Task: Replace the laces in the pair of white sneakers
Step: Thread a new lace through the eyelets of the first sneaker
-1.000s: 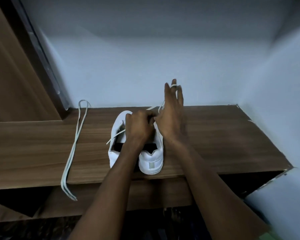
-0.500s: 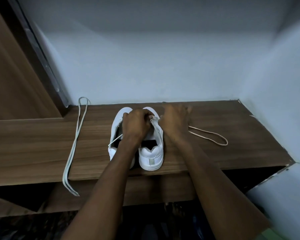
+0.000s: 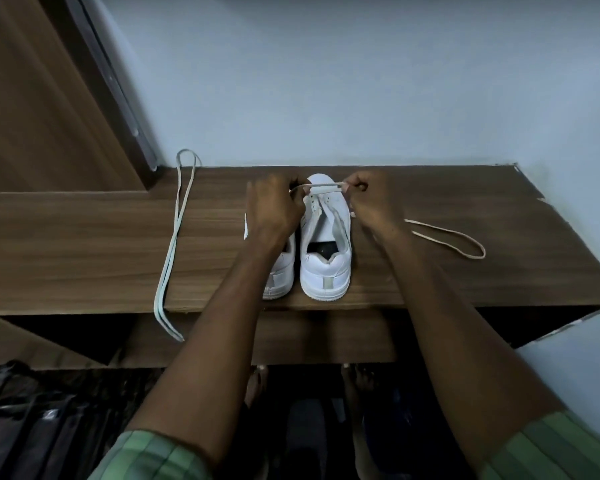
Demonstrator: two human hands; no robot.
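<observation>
Two white sneakers stand side by side on a wooden shelf, heels toward me. The right sneaker has bare eyelets and an open tongue. A cream lace is stretched level across its toe end. My left hand pinches one end of that lace and hides much of the left sneaker. My right hand pinches the other side, and the lace's loose loop trails on the shelf to the right.
A pale blue-white lace lies folded at the left and hangs over the shelf's front edge. A light wall stands behind, a wooden panel at the left. My bare feet show on the dark floor below.
Both hands have moved from the sneaker's collar to its toe end. The cream lace, raised by my right hand a second ago, is now pulled taut across the front.
</observation>
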